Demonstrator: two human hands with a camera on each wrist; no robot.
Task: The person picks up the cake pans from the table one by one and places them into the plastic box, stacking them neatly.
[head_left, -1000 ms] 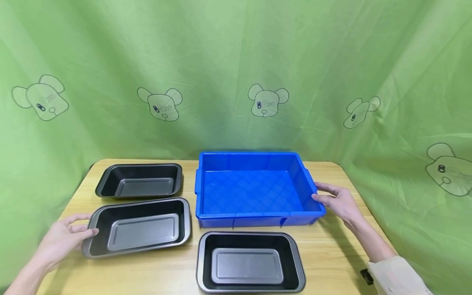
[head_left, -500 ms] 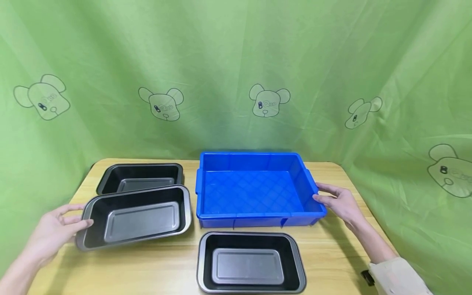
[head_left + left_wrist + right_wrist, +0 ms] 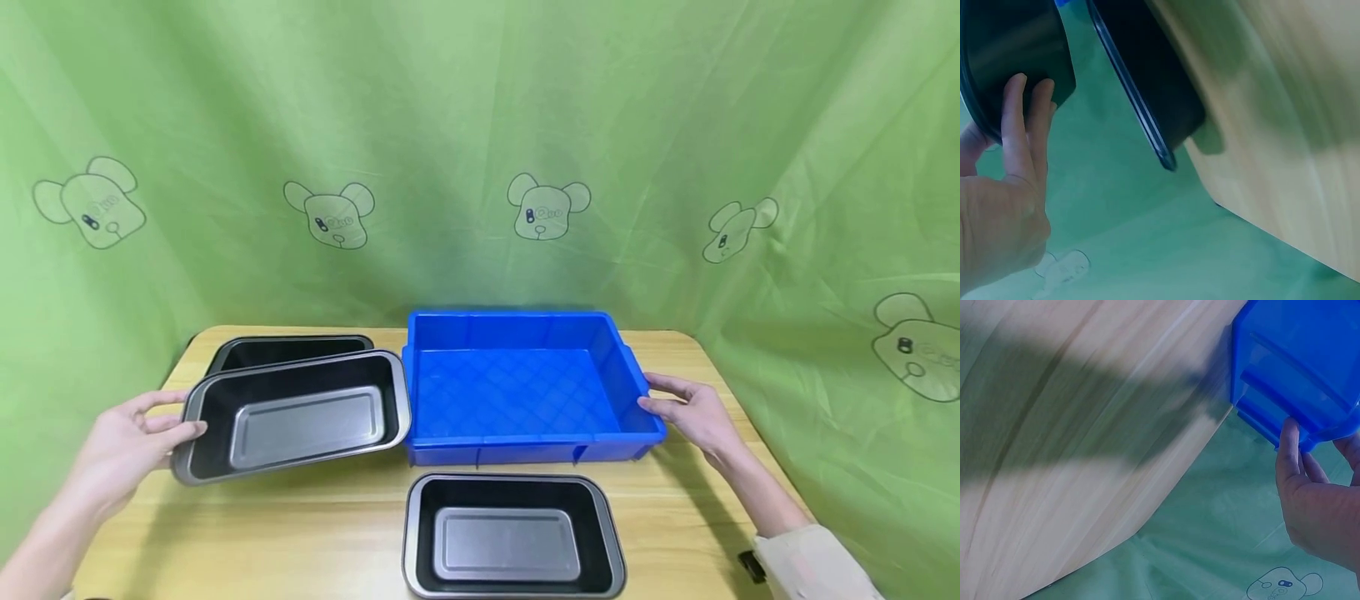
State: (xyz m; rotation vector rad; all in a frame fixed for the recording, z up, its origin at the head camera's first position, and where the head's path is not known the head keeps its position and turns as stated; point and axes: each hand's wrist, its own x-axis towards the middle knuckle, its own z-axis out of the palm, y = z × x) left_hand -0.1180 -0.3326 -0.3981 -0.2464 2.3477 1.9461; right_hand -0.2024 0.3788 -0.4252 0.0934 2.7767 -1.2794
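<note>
My left hand [image 3: 123, 450] grips the short left end of a dark metal loaf pan [image 3: 303, 421], thumb over the rim and fingers under the outer wall. In the left wrist view the pan [image 3: 1016, 44] is lifted off the table, fingertips against its side. It overlaps a second loaf pan [image 3: 292, 350] behind it, mostly hidden. Its right end comes up to the left edge of a blue plastic bin [image 3: 517, 392]. With thumb and fingers, my right hand [image 3: 693, 412] pinches the bin's right rim; in the right wrist view the fingers lie along the outer wall.
A third loaf pan [image 3: 513, 542] lies on the wooden table [image 3: 300, 533] in front of the bin. Green curtains [image 3: 450, 125] with mouse-like outlines hang behind and at both sides. A small black object [image 3: 752, 567] is near the right sleeve [image 3: 813, 562].
The left hand has raised the loaf pan and carried it back, then rightward toward the bin, covering more of the rear pan. The right hand and bin have stayed in place.
</note>
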